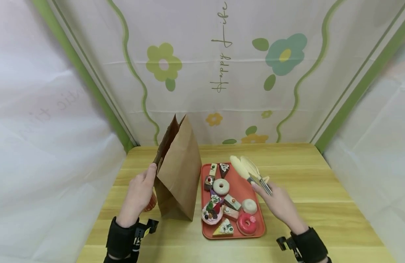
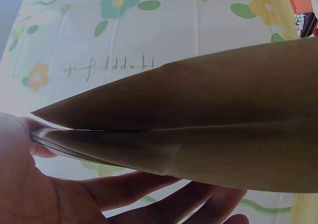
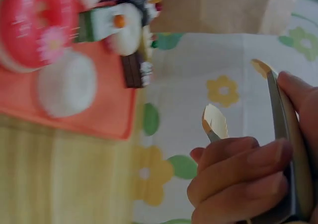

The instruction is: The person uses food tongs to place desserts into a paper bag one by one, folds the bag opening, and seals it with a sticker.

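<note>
My left hand [image 1: 138, 195] pinches the open top edge of a brown paper bag [image 1: 181, 179], which stands on the table with its mouth toward the left. In the left wrist view, the thumb is at the bag's edge [image 2: 164, 154] and the fingers spread along its side. With my right hand [image 1: 278, 202] I grip metal tongs [image 1: 243, 168] with cream-coloured tips. They are raised over the upper right of a red tray [image 1: 235, 184], and their tips stand apart with nothing between them. The tray holds a pink donut [image 1: 244, 231], a white donut [image 1: 221, 193], a white round cake [image 1: 249, 206] and several small cakes.
Behind the left hand, a reddish patterned round thing [image 1: 151, 202] is partly hidden beside the bag. The wooden table [image 1: 297, 171] is enclosed by white curtains [image 1: 196, 73] with flower prints at the back and sides.
</note>
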Demonstrator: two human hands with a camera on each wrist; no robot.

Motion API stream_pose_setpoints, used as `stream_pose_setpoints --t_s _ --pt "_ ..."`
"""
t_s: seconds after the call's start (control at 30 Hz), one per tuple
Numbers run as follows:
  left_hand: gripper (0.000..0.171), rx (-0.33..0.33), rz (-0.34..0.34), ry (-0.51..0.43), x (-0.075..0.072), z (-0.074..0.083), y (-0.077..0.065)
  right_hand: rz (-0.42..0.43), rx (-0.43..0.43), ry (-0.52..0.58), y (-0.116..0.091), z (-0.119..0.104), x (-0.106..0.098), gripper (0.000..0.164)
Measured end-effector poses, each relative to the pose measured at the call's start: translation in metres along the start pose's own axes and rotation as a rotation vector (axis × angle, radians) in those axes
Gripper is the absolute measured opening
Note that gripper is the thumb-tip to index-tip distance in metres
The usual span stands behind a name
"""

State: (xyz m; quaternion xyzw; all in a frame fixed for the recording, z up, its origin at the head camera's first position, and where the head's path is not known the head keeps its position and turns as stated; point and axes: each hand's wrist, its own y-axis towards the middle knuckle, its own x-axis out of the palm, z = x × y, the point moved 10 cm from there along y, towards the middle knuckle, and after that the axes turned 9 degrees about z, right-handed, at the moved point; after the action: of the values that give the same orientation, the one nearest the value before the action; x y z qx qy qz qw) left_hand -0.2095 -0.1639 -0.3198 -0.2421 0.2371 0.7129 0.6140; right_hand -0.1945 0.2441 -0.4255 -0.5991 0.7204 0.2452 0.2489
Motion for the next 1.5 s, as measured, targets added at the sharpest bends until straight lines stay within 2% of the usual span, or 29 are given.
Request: stream_pose_setpoints --t_s 0.17,0.3,0.43,0.6,0.73,1.17,1.23,1.4,1.5 --pt "0.071 0.003 0.015 -0.009 0.000 0.000 0.001 -0.050 0.050 -0.084 -0.016 0.034 0.009 0.065" --pt "0.081 0.018 0.007 -0.015 0.000 0.003 0.000 -0.045 -0.020 -0.214 -0.024 0.047 0.011 0.066" --pt "0.088 -0.003 -0.024 -0.028 0.003 0.001 0.000 -0.034 -0.084 -0.294 -0.031 0.053 0.014 0.063" --pt "0.087 0.001 -0.023 -0.027 0.004 0.002 0.000 -0.024 -0.134 -0.335 -0.040 0.049 0.017 0.049" --pt "0.084 0.012 -0.008 -0.007 0.003 0.004 0.001 -0.021 -0.171 -0.369 -0.044 0.043 0.022 0.047" --pt "0.086 0.022 -0.028 -0.015 0.005 0.004 0.000 -0.074 -0.153 -0.390 -0.042 0.043 0.033 0.075" --pt "0.086 0.021 -0.034 -0.018 0.006 0.003 -0.001 -0.075 -0.151 -0.392 -0.042 0.043 0.033 0.073" --pt "0.086 0.004 -0.039 -0.026 0.006 0.000 -0.001 -0.077 -0.155 -0.415 -0.041 0.044 0.036 0.055" --pt "0.086 -0.006 -0.038 -0.027 0.005 -0.001 -0.002 -0.081 -0.159 -0.426 -0.041 0.045 0.038 0.055"
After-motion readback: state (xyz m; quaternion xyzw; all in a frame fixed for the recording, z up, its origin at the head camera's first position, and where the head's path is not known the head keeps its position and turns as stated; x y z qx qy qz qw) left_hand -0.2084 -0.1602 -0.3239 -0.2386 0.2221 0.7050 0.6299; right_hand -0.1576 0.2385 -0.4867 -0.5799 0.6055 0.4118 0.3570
